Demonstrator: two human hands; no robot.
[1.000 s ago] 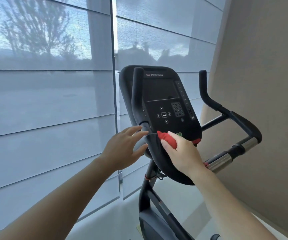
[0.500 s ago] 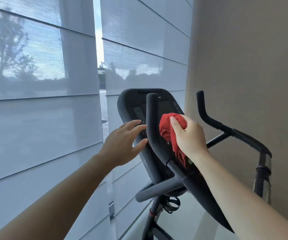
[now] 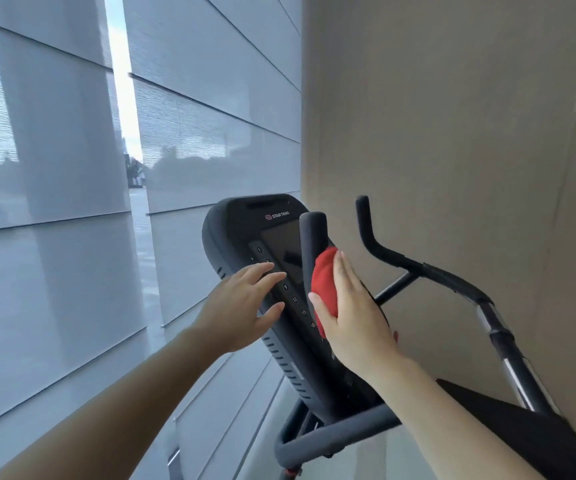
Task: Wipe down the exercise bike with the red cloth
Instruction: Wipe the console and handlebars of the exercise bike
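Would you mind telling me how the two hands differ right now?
The right hand presses the red cloth against the bike's console; the left hand holds nothing. The right hand lies flat with fingers together, pointing up; the left hand's fingers are spread and reach toward the console's left edge. The right hand is beside the near handlebar post, the left hand left of it. Both are bare.

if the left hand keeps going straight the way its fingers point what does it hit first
Most likely the console of the bike: the left hand is open, its fingers aimed up and right at the column of buttons beside the dark screen. Whether the fingertips already touch is unclear.
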